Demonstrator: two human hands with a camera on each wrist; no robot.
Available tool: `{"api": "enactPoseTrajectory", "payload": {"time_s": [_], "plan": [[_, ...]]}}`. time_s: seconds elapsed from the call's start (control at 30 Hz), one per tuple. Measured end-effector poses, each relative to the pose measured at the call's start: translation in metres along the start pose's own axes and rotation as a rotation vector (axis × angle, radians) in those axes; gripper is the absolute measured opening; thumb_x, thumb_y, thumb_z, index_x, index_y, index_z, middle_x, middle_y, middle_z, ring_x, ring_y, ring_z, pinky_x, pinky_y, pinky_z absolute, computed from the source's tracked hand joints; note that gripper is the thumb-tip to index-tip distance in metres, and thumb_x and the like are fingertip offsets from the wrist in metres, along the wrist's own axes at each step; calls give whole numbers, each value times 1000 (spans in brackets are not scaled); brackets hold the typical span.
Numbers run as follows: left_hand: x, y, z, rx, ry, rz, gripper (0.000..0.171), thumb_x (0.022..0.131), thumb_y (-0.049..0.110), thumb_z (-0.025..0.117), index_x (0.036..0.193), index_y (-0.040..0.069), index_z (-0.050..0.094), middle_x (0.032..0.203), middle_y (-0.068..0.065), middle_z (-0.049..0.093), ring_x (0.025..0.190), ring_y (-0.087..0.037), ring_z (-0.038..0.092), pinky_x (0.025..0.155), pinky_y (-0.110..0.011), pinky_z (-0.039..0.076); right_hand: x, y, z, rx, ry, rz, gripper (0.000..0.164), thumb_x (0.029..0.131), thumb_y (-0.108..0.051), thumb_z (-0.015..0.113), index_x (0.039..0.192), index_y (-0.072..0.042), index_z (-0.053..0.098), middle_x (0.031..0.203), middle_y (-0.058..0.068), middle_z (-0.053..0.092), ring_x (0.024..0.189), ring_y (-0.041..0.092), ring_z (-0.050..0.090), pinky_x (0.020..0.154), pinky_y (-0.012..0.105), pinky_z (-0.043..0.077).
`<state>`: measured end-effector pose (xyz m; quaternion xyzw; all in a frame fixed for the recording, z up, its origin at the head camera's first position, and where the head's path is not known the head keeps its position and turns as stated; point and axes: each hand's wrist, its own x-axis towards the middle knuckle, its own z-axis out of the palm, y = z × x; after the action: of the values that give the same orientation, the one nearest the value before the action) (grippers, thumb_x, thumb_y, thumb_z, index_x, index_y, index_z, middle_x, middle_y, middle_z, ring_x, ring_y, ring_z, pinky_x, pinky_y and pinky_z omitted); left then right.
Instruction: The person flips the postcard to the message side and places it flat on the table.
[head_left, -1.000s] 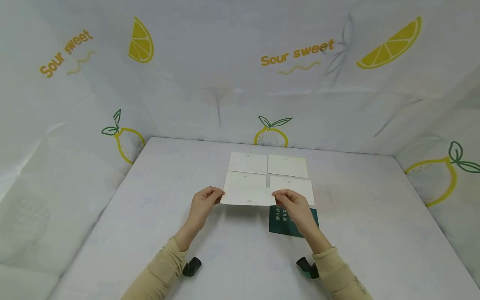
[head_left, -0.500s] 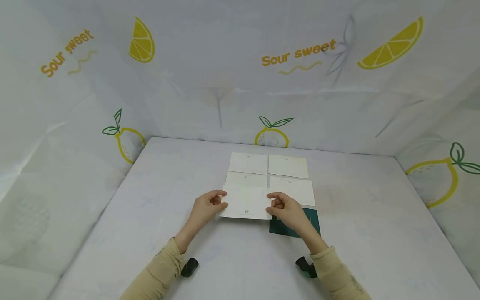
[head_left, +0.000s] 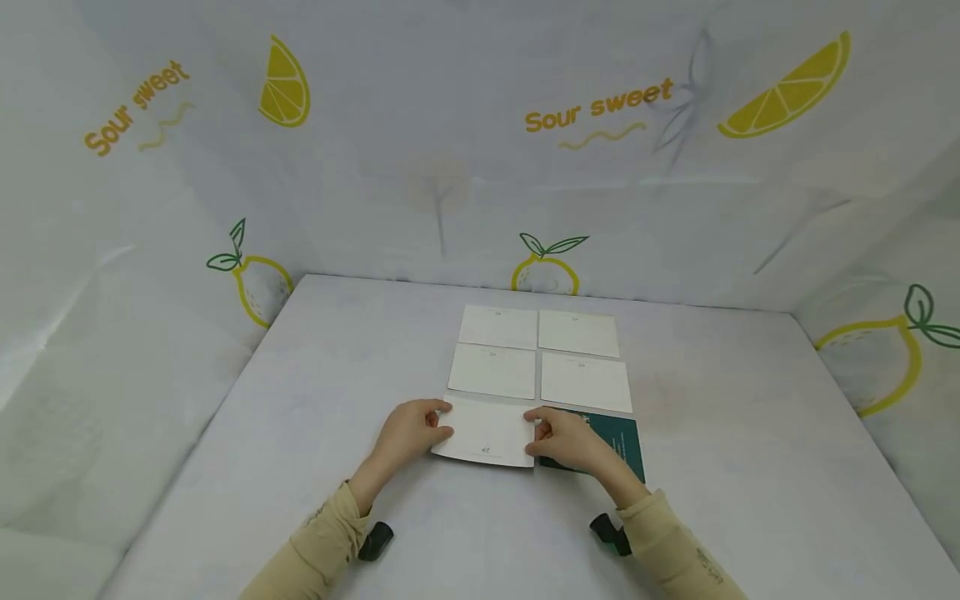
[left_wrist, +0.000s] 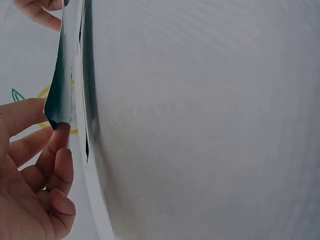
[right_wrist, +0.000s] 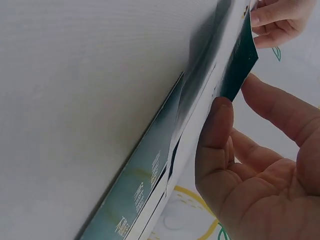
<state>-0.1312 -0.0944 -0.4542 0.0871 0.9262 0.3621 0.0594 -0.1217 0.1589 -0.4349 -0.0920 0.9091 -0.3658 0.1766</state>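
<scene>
A white card (head_left: 486, 429) with a small print near its front edge spans the space between both hands in the head view. Thumb and fingers of the left hand (head_left: 407, 432) pinch its left end. The right hand (head_left: 568, 440) pinches the right end the same way. Seen from the right wrist, the held card has a dark green underside (right_wrist: 242, 60) and hangs just above the table. A green card (head_left: 618, 442) with pale lettering lies right of it, partly covered by the right hand. Two white cards (head_left: 491, 372) (head_left: 587, 383) lie just behind.
Farther back, two more white cards (head_left: 498, 327) (head_left: 577, 333) complete two side-by-side columns. The white table (head_left: 315, 383) meets lemon-printed sheeting (head_left: 420, 125) at the back and sides. Small black objects (head_left: 377, 542) (head_left: 612, 533) show beside the sleeves.
Both hands have brought the card toward the body and lower, away from the white card it overlapped. Its front edge now sits nearer, and the row behind shows fully.
</scene>
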Motion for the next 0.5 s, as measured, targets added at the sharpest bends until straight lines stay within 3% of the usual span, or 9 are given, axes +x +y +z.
{"api": "enactPoseTrajectory", "payload": {"time_s": [0.23, 0.5], "plan": [[2, -2, 3, 88, -21, 24, 32, 78, 16, 72, 109, 5, 68, 54, 5, 44, 46, -7, 33, 44, -19, 27, 6, 0, 3, -50, -20, -10, 43, 77, -8, 71, 118, 0, 60, 71, 1, 53, 61, 13, 44, 55, 24, 35], [12, 1, 6, 263, 20, 76, 30, 78, 20, 72, 104, 5, 71, 54, 5, 49, 50, -8, 37, 47, -19, 28, 17, -3, 5, -61, -26, 23, 44, 77, -4, 70, 120, 1, 59, 67, 2, 48, 56, 13, 40, 52, 23, 31]]}}
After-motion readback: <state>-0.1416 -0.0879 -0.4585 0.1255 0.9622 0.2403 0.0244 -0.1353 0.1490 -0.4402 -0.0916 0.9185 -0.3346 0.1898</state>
